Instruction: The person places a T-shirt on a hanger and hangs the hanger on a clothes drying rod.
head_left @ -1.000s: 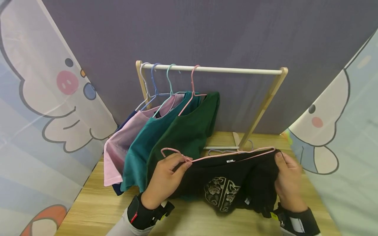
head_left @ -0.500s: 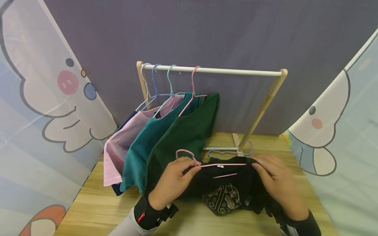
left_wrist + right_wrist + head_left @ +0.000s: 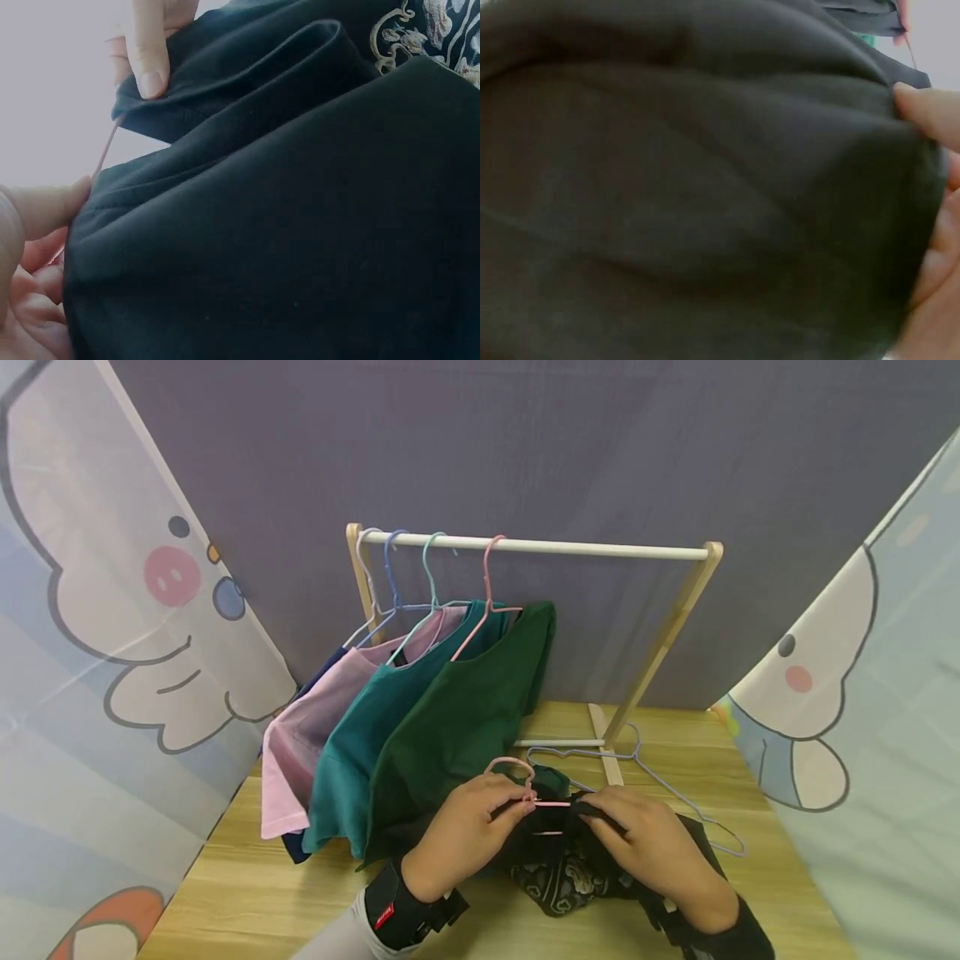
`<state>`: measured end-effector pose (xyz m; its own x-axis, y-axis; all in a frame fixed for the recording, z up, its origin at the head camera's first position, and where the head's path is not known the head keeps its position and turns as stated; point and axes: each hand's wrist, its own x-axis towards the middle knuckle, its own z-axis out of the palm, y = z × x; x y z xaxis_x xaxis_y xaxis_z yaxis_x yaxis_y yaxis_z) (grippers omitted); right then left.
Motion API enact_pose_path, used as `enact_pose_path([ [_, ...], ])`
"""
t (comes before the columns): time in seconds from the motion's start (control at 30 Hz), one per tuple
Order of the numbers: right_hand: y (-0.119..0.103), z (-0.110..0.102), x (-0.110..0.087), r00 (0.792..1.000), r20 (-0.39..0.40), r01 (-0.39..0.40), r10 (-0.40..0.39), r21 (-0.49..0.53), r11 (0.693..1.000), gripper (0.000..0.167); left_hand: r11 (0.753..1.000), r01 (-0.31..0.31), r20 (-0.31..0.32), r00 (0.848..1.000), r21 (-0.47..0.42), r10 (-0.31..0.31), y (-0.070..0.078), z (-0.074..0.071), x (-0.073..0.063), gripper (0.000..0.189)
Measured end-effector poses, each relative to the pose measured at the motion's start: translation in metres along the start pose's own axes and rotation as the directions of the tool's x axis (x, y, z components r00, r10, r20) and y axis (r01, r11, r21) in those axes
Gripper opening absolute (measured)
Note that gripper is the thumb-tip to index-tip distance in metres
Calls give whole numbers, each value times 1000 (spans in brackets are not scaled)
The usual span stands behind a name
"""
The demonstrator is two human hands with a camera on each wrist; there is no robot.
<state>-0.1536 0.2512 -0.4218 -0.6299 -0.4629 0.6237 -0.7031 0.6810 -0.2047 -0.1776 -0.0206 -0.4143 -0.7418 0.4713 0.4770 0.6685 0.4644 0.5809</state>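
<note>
My left hand [image 3: 465, 835] pinches a pink clothes hanger [image 3: 512, 760] just below its hook. The hanger's arms run into a black T-shirt [image 3: 558, 893] with gold embroidery on its front. To the right, my right hand [image 3: 652, 852] grips the shirt's bunched collar edge, close to the left hand. In the left wrist view a short stretch of hanger wire [image 3: 107, 146] shows between the two hands. The right wrist view is mostly black cloth [image 3: 705, 202], with the right thumb [image 3: 922, 109] pressing its edge. Most of the hanger is hidden inside the shirt.
Behind stands a clothes rack [image 3: 600, 548] with a white rail and wooden legs. Navy, pink, teal and dark green shirts [image 3: 450, 727] hang at its left on coloured hangers. A loose lavender hanger [image 3: 675, 789] lies on the wooden table [image 3: 247, 893] at the right.
My right hand has slid left with the collar edge, bunching the shirt toward my left hand. The left hand and hanger have shifted right and down, and the lavender hanger shows more.
</note>
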Motion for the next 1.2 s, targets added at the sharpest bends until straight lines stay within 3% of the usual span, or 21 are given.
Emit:
enact_pose_path([
  [0.13,6,1,-4,1000,-19,16,-14,102,995,43,1000,22,2,1000,-3,-22,-4,-3,-1,22],
  [0.27,12,-3,-8,997,-71,-16,27,157,987,52,999,36,-18,999,40,-36,-8,-13,0,25],
  [0.57,18,-32,-13,973,-171,-146,153,56,988,51,992,-18,-39,999,127,23,-19,-39,-2,20],
  [0.7,23,-42,-17,973,-194,-121,129,52,991,47,989,-52,-78,995,140,64,-20,-43,-3,15],
  [0.8,29,-47,-22,978,-184,-85,93,50,995,41,983,-79,-132,986,165,101,-22,-43,-7,14],
  [0.97,33,-51,-35,981,-145,-124,125,15,992,35,976,-119,-203,967,182,155,-27,-41,-11,12],
  [1.2,37,-52,-57,987,-25,-156,161,124,980,38,962,-182,-227,947,204,227,-29,-36,-13,12],
])
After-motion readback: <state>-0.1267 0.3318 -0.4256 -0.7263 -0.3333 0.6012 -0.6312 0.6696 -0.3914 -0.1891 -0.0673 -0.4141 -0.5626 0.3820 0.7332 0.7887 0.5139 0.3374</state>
